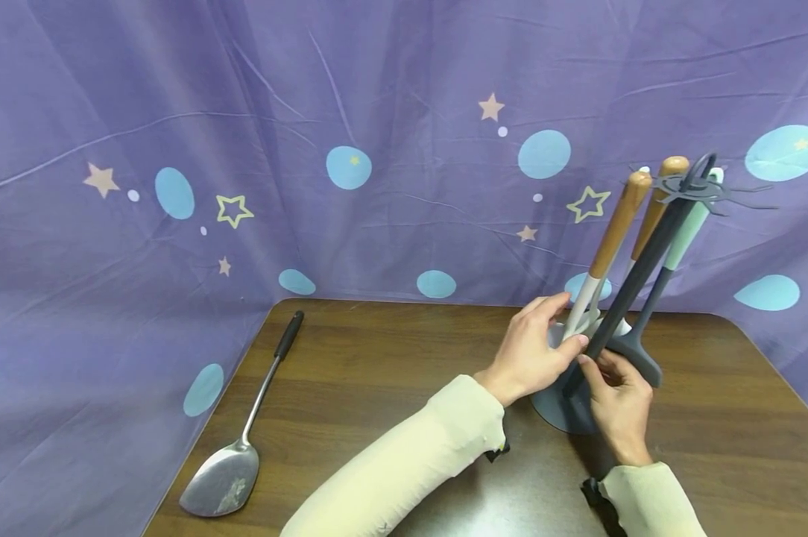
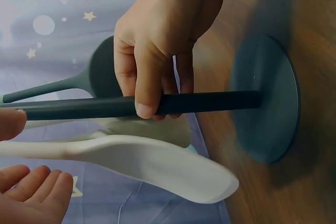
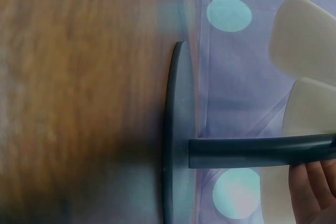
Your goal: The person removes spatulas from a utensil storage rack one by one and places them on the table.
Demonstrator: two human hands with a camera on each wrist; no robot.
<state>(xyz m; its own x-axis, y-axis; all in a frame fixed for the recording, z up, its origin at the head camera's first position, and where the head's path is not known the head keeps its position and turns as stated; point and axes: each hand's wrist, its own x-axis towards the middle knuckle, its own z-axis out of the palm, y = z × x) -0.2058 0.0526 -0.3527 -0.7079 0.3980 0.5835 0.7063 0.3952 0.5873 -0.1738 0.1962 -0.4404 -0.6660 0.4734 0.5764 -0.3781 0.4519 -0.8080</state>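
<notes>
A dark grey utensil stand with a round base and a hooked top is at the right of the table. My right hand pinches its pole low down between thumb and fingers. The left hand is higher, its thumb at the pole and its fingers extended beside a pale utensil. That utensil hangs from the stand by a wooden handle; a second wooden handle is behind it. Also hanging there is a dark-headed utensil with a mint-green handle.
A metal wok turner with a black grip lies on the left side of the wooden table. Behind the table hangs a purple curtain with stars and blue spots. Thin hooks stick out from the stand's top.
</notes>
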